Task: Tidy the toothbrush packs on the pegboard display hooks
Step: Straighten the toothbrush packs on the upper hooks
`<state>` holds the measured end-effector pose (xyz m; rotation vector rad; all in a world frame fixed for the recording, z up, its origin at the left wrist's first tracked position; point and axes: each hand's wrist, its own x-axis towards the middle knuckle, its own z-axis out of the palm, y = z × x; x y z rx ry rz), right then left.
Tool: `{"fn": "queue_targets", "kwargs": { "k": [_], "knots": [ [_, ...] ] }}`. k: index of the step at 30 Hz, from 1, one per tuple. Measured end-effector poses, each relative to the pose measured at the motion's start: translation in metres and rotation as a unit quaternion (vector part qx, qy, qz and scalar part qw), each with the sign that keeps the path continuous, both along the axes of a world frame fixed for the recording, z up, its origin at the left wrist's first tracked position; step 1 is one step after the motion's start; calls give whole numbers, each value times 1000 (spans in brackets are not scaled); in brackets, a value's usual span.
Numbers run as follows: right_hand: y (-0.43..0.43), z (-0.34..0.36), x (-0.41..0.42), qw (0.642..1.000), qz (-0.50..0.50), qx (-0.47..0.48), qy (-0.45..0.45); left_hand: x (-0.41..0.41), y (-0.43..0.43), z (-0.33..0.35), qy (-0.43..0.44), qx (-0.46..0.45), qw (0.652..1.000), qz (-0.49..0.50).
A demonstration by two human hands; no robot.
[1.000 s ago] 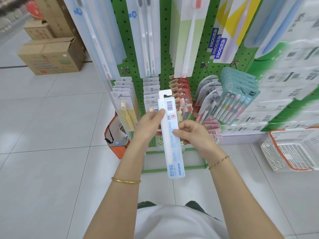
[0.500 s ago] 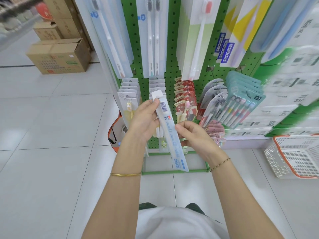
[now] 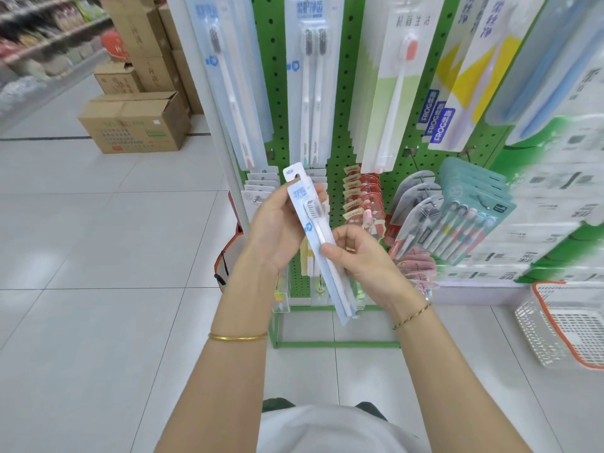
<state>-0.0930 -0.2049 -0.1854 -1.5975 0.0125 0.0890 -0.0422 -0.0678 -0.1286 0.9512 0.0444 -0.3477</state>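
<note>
Toothbrush pack (image 3: 315, 230) in hand and not yet hung: face toward the camera, hang tab up, foot slanting down to the right, held low in front of the green pegboard (image 3: 346, 93). Judged early for this pack. Single-brush row (image 3: 228, 76) hanging at upper left, likely its match by the blue badge, twin-brush row (image 3: 313, 76) beside it, further rows to the right looking orderly enough. Left to do: pick the hook, thread the tab hole on. Left hand (image 3: 277, 230) cupping the upper part from behind, fingertips (image 3: 322, 192) curling round the right edge. Right hand (image 3: 362, 259) gripping mid-length, thumb (image 3: 330, 248) pressed on the front, other fingers curled behind. White mesh basket (image 3: 539, 338) on the floor at far right.
</note>
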Motion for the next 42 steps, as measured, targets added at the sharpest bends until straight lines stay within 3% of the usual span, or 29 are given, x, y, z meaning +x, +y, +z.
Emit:
{"fn": "queue_targets", "kwargs": {
  "k": [6, 16, 22, 29, 42],
  "knots": [
    [22, 36, 14, 994, -50, -31, -88, 1, 23, 32, -123, 147, 978, 78],
    [68, 119, 59, 965, -96, -83, -229, 16, 51, 114, -276, 321, 886, 188],
    [89, 150, 81, 954, -113, -86, -263, 27, 55, 133, -299, 316, 874, 216],
    [102, 150, 94, 960, -105, -88, -242, 42, 63, 129, -300, 344, 858, 235],
    [107, 149, 100, 959, -85, -133, -236, 58, 69, 120, -276, 353, 873, 189]
  ]
}}
